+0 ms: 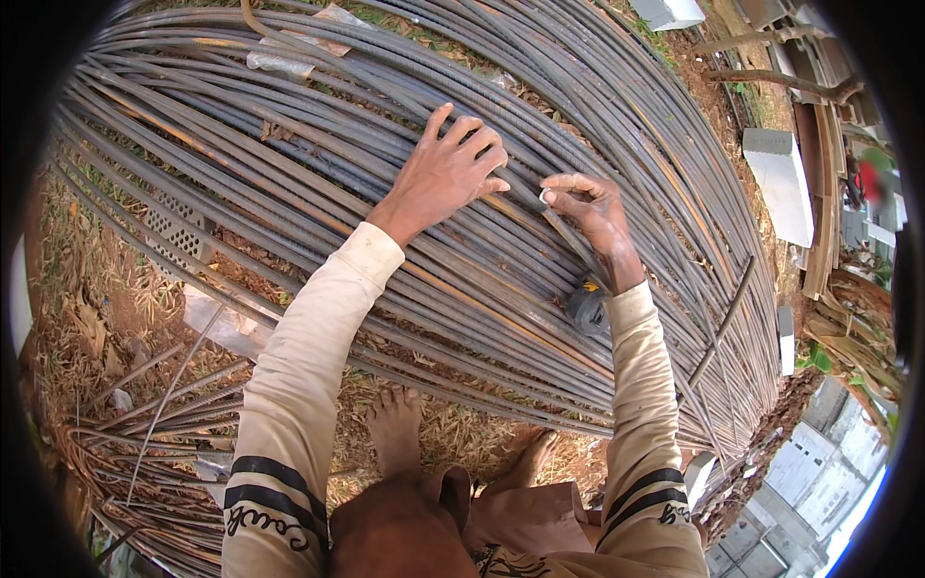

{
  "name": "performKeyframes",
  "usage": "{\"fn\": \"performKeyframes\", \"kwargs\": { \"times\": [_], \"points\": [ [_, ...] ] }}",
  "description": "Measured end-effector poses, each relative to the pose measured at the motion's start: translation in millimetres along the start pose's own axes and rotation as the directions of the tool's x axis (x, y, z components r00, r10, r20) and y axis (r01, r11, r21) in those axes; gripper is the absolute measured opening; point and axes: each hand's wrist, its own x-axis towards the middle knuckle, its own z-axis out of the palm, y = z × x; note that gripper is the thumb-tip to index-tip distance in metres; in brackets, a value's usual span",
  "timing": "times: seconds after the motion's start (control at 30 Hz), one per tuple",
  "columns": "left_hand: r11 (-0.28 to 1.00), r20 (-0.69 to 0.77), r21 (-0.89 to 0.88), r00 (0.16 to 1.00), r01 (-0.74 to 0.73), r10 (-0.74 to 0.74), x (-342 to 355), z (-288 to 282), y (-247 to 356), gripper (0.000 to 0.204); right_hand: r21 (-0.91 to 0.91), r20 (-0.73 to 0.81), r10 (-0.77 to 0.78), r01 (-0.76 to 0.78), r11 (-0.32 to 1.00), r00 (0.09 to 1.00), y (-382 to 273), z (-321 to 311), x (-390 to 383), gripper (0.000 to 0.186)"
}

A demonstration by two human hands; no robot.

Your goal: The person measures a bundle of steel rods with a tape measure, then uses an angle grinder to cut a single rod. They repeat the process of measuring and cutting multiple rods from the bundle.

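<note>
Long ribbed steel rebars [462, 279] lie side by side in a wide pile under both hands. My left hand [445, 173] is spread over the bars near the middle, its fingers apart and bent, with nothing seen in it. To its right, my right hand [590, 214] pinches a small white piece [546, 196] that looks like chalk between thumb and forefinger, just above the bars. Below that wrist, a dark grey tape measure [588, 308] with a yellow mark rests on the rebars, partly covered by the forearm.
A perforated block [178, 234] sits under the bars at the left. Thinner rusty bars [154, 433] are heaped at the lower left. My bare foot [395, 429] stands on dry grass before the pile. White blocks [779, 183] and wooden boards [817, 193] lie at the right.
</note>
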Motion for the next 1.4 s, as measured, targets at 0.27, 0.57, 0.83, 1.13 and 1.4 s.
{"fn": "performKeyframes", "kwargs": {
  "times": [0.27, 0.57, 0.83, 1.13, 1.4],
  "points": [
    [1.0, -0.024, -0.028, 1.0, -0.005, 0.004, 0.5, 0.3, 0.0, 0.037, -0.117, 0.107, -0.049, 0.062, 0.991, 0.993, -5.8, -14.1, 3.3, 0.023],
    [1.0, -0.014, -0.017, 1.0, 0.007, -0.007, 0.3, 1.8, 1.0, 0.038, -0.09, 0.044, 0.037, -0.033, 0.995, 0.998, -6.6, -7.8, 9.2, 0.023],
    [1.0, -0.028, -0.015, 1.0, 0.006, -0.007, -1.1, 0.6, -0.1, 0.038, -0.051, 0.097, -0.011, 0.016, 0.999, 0.995, -6.3, -12.0, 6.4, 0.027],
    [1.0, -0.024, -0.027, 1.0, -0.002, 0.002, 1.1, 1.5, -0.6, 0.038, -0.06, 0.062, 0.019, -0.016, 0.998, 0.998, -9.3, -11.3, 7.0, 0.024],
    [0.999, -0.033, -0.039, 0.999, 0.002, -0.003, -0.5, 2.0, 0.9, 0.039, -0.099, 0.041, 0.027, -0.023, 0.995, 0.999, -11.8, -10.1, 5.4, 0.025]
  ]
}}
